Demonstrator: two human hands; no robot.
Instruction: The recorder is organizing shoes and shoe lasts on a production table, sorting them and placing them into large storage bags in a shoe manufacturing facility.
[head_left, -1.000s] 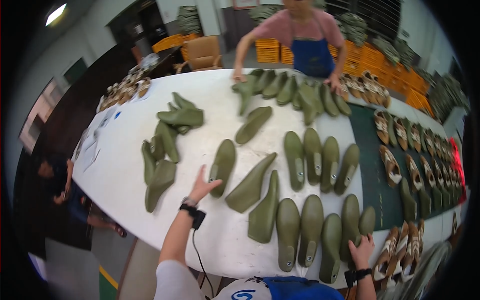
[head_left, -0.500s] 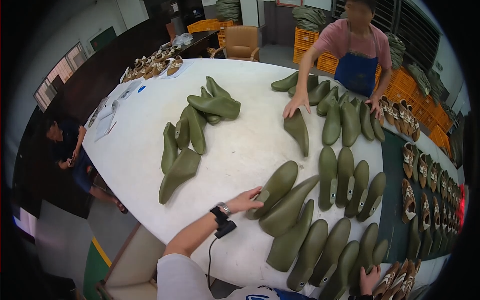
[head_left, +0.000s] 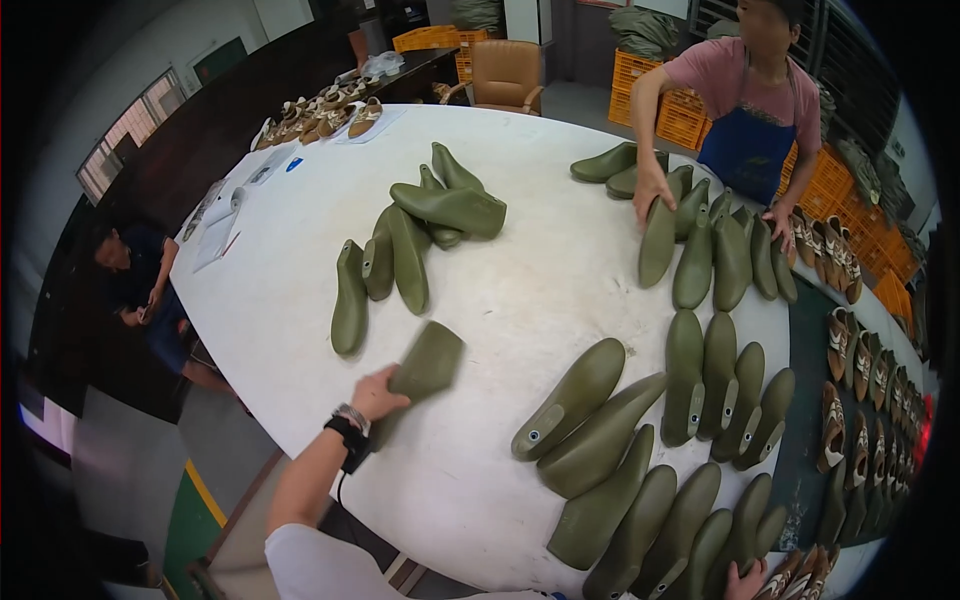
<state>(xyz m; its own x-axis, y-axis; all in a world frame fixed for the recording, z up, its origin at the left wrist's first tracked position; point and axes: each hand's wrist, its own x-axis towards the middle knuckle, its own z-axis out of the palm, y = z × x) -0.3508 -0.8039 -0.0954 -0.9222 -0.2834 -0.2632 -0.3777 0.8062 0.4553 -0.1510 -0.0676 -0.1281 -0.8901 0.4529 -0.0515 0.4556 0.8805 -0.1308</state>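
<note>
My left hand (head_left: 378, 394) is closed on a green shoe last (head_left: 430, 362), lifted at the near left of the white table and blurred by motion. To its right lies a slanting row of green lasts; the nearest of these is a last with a round metal hole (head_left: 575, 395). At the lower right, my right hand (head_left: 745, 581) has its fingers curled against the heel end of an outer last (head_left: 742, 525) in that row; part of this hand is cut off by the picture's edge. A last standing alone (head_left: 349, 305) is beyond my left hand.
Across the table (head_left: 520, 290), a co-worker's hand (head_left: 653, 190) grips another last beside a far row. A pile of lasts (head_left: 450, 210) lies left of centre. Brown-and-white shoes (head_left: 835, 330) line the dark green strip at right. A seated person (head_left: 150, 290) is at left.
My left hand has left the right-hand row, moved left, and taken hold of the shoe last that lay at the near left. The co-worker's last has been set closer to the far row.
</note>
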